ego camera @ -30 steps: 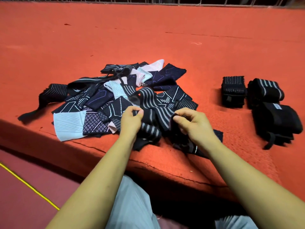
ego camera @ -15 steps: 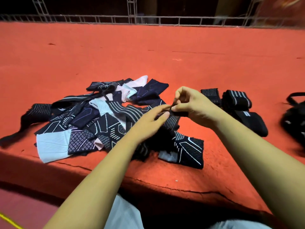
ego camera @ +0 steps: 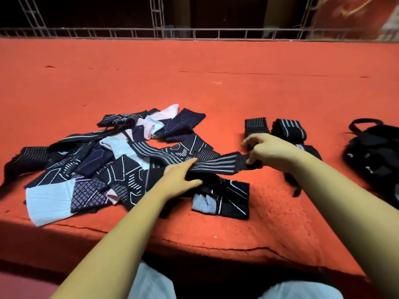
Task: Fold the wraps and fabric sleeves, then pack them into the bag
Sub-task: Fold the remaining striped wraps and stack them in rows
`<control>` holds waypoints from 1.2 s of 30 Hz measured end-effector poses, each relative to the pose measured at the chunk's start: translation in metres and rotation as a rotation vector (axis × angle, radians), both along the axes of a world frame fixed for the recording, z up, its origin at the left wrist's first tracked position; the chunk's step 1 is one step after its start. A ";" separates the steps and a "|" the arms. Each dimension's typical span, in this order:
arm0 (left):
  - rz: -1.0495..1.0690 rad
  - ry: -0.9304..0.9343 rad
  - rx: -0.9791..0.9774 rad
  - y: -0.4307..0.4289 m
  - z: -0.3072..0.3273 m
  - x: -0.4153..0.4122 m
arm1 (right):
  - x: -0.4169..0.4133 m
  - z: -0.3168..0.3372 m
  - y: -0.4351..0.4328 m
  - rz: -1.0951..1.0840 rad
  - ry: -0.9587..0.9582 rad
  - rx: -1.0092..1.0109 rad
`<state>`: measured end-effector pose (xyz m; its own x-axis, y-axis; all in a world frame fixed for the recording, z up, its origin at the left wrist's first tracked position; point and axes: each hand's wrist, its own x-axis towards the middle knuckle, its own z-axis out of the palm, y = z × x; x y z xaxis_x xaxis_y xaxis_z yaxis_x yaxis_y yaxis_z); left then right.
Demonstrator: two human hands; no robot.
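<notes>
A black wrap with grey stripes (ego camera: 218, 164) is stretched out between my hands above the red platform. My right hand (ego camera: 269, 151) pinches its right end. My left hand (ego camera: 179, 180) holds the strap further left, with the fingers over it and the thumb below. The strap's far end runs back into a loose pile of dark, pink and pale blue sleeves and wraps (ego camera: 103, 160). A folded dark sleeve with white lines (ego camera: 224, 198) lies near the front edge. Rolled black wraps (ego camera: 287, 129) sit behind my right hand. A black bag (ego camera: 375, 156) stands at the far right.
The red carpeted platform (ego camera: 216, 78) stretches far back to a metal truss railing (ego camera: 194, 33). Its front edge (ego camera: 216, 247) drops off just before my knees in pale trousers (ego camera: 151, 283).
My right hand has pulled the striped wrap out to the right, away from the pile. My left hand has slid along it, and the strap now lies taut between them.
</notes>
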<state>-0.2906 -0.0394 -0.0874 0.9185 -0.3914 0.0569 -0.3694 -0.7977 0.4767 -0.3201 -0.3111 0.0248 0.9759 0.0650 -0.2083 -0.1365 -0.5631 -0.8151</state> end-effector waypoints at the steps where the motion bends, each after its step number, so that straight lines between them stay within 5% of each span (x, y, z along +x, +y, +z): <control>1: 0.021 -0.011 0.016 0.006 -0.005 0.002 | -0.001 -0.001 -0.007 -0.029 0.028 -0.070; 7: 0.097 -0.014 0.000 0.015 -0.009 0.005 | -0.008 0.005 -0.040 -0.213 -0.257 0.104; 13: -0.047 0.019 -0.454 -0.026 0.039 0.010 | -0.020 0.031 -0.027 0.012 -0.438 0.210; 17: -0.158 0.046 -0.421 -0.055 0.072 0.028 | -0.020 0.057 -0.021 0.193 -0.449 0.192; 27: 0.035 -0.085 -0.242 -0.021 0.058 0.070 | -0.008 0.051 -0.066 -0.298 -0.726 0.186; 31: 0.180 -0.216 -0.523 -0.033 0.094 0.069 | -0.001 0.033 -0.072 -0.424 -0.716 0.162; 36: 0.044 -0.153 -0.709 -0.049 0.149 0.051 | -0.001 0.041 -0.059 -0.477 -0.780 0.301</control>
